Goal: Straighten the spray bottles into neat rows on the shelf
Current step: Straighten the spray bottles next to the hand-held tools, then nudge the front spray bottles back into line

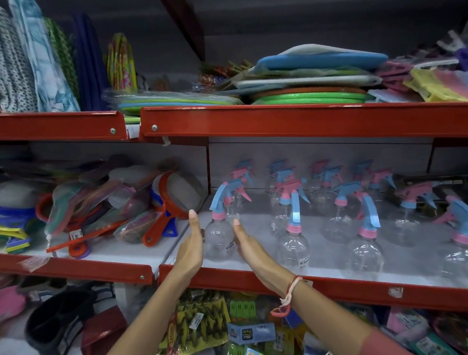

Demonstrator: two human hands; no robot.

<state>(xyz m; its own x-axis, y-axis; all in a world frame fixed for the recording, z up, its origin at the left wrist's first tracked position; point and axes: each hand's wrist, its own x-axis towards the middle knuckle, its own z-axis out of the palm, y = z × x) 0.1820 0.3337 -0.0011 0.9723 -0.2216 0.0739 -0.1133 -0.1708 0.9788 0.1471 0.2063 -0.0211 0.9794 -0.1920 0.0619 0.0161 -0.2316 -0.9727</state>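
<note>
Several clear spray bottles with pink and blue trigger heads stand on the white middle shelf (259,268), right of a divider. The front-left bottle (219,236) stands upright between my two hands. My left hand (191,246) is flat against its left side, fingers straight and pointing away. My right hand (246,247) is flat against its right side, with a red and white thread on the wrist. Neither hand wraps around it. Another bottle (292,244) stands just to the right, and more (365,249) run in loose rows toward the back and right.
Left of the divider lie strainers (174,199) and plastic utensils in a heap. The upper red shelf (306,124) carries stacked plates and mats. Packaged goods (252,333) fill the shelf below my forearms.
</note>
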